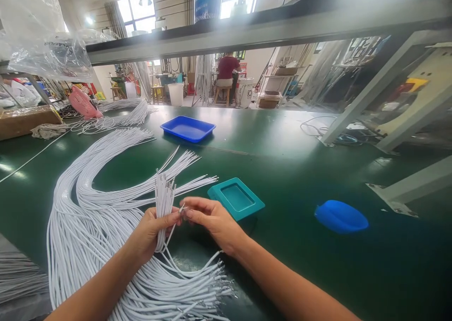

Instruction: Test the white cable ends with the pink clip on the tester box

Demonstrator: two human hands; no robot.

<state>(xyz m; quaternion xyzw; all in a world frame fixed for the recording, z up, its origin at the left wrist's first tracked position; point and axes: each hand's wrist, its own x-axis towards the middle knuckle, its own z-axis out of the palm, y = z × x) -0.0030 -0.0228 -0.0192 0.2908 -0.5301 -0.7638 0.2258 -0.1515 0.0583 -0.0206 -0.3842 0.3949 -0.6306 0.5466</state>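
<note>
My left hand [153, 229] is closed round an upright bundle of white cables [164, 194], whose tips with small metal ends stick up above the fingers. Just right of it, my right hand [212, 220] pinches the end of a single white cable [172, 236] between thumb and fingers. Both hands almost touch at the fingertips. Below and left of them spreads a large heap of white cables [88, 231], with many ends fanned out near the front. Behind my right hand lies a teal plastic tray [243, 211], partly covered by the fingers.
A blue tray [188, 132] stands farther back on the green tabletop [282, 170]. To the right are a blue bowl-like object [341, 216] and metal rack legs [409, 194]. A pink basket [84, 103] and cardboard box [28, 121] are back left. A person [228, 69] sits beyond the table.
</note>
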